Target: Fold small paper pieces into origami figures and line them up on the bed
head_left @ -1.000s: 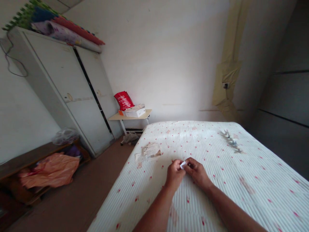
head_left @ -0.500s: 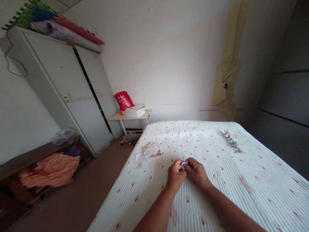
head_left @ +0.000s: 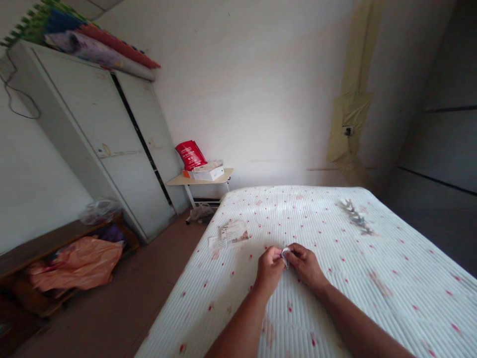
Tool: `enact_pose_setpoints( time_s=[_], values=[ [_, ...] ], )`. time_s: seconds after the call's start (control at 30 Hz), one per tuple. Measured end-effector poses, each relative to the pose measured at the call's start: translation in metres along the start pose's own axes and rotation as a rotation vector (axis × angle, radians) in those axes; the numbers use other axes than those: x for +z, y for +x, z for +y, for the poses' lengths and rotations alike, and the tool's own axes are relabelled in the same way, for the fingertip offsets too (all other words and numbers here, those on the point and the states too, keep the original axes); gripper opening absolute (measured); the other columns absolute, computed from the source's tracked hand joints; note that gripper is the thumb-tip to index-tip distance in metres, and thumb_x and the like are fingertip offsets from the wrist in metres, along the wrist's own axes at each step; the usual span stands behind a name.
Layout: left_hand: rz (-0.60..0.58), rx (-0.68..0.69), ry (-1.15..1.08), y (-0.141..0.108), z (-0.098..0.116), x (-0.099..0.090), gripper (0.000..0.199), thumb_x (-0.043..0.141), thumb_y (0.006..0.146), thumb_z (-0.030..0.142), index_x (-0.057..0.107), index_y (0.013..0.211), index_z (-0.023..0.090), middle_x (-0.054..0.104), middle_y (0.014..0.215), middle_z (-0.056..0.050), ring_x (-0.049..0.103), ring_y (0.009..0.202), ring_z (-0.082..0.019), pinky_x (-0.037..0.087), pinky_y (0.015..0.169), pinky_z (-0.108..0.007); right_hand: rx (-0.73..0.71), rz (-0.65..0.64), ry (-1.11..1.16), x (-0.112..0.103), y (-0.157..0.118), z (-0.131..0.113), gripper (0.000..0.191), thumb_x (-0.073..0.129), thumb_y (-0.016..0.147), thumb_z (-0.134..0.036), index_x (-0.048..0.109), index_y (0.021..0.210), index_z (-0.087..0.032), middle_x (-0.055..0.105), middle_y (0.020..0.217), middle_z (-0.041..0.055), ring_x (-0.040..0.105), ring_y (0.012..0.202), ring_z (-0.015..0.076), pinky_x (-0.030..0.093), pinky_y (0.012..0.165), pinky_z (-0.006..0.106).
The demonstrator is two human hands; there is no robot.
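Close together over the bed, my left hand [head_left: 270,267] and my right hand [head_left: 306,266] both pinch a small whitish piece of folded paper [head_left: 285,255]. Fingers hide much of the paper, so its exact shape is unclear. Beyond my left hand, flat printed paper sheets [head_left: 234,232] lie overlapping on the patterned bedspread [head_left: 283,214]. Farther off to the right, several small pale pointed shapes [head_left: 357,219] stand in a slanting row on the bed; they look like folded paper, but are blurred.
A small table [head_left: 175,181] with a red bag [head_left: 191,155] and a white box [head_left: 209,173] stands past the bed's far left corner. A tall cabinet [head_left: 93,114] and a low wooden bench [head_left: 44,231] with an orange plastic bag [head_left: 80,263] are at left.
My fingers have shifted slightly around the paper, with the left hand a little farther left. More of the paper now shows between them. The bed items have not moved.
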State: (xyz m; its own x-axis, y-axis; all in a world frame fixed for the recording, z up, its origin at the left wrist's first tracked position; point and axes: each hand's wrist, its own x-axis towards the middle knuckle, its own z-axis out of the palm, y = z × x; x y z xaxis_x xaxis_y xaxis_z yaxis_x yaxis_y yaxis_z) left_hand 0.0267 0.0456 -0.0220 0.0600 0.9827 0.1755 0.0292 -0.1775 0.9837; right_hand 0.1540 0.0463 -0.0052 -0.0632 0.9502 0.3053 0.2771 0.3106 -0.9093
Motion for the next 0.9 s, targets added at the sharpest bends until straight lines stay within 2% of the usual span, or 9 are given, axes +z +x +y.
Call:
enact_pose_setpoints(
  time_s=[0.37, 0.63, 0.77, 0.9],
  values=[
    [0.006, 0.003, -0.019, 0.0, 0.001, 0.002, 0.013, 0.052, 0.061, 0.008, 0.055, 0.072, 0.015, 0.059, 0.061, 0.002, 0.052, 0.056, -0.01, 0.037, 0.052, -0.018, -0.023, 0.007, -0.009, 0.001, 0.0, 0.003, 0.028, 0.051, 0.078, -0.041, 0.059, 0.065, -0.017, 0.052, 0.058, -0.0009, 0.047, 0.056, 0.0124, 0.037, 0.053, 0.023],
    [-0.015, -0.067, -0.088, 0.002, 0.003, -0.002, 0.014, 0.057, 0.057, 0.011, 0.055, 0.071, 0.014, 0.06, 0.059, 0.0, 0.053, 0.054, -0.01, 0.037, 0.05, -0.019, 0.117, -0.189, 0.227, -0.008, 0.004, 0.01, 0.026, 0.057, 0.072, -0.04, 0.066, 0.076, -0.016, 0.056, 0.058, -0.0013, 0.046, 0.052, 0.011, 0.036, 0.052, 0.023],
    [-0.042, -0.083, -0.071, 0.001, 0.006, -0.005, 0.016, 0.059, 0.057, 0.013, 0.057, 0.073, 0.013, 0.062, 0.06, -0.001, 0.054, 0.055, -0.011, 0.038, 0.051, -0.019, 0.134, -0.17, 0.237, -0.008, 0.005, 0.015, 0.026, 0.057, 0.072, -0.04, 0.066, 0.075, -0.016, 0.054, 0.054, -0.0028, 0.043, 0.048, 0.01, 0.033, 0.049, 0.022],
    [-0.09, -0.106, -0.129, 0.0, 0.011, -0.011, 0.016, 0.057, 0.065, 0.026, 0.059, 0.075, 0.013, 0.062, 0.061, -0.002, 0.056, 0.056, -0.013, 0.042, 0.054, -0.022, 0.124, -0.153, 0.216, -0.008, 0.004, 0.012, 0.026, 0.057, 0.072, -0.04, 0.065, 0.072, -0.016, 0.053, 0.052, -0.003, 0.044, 0.048, 0.01, 0.033, 0.049, 0.023]
  ],
)
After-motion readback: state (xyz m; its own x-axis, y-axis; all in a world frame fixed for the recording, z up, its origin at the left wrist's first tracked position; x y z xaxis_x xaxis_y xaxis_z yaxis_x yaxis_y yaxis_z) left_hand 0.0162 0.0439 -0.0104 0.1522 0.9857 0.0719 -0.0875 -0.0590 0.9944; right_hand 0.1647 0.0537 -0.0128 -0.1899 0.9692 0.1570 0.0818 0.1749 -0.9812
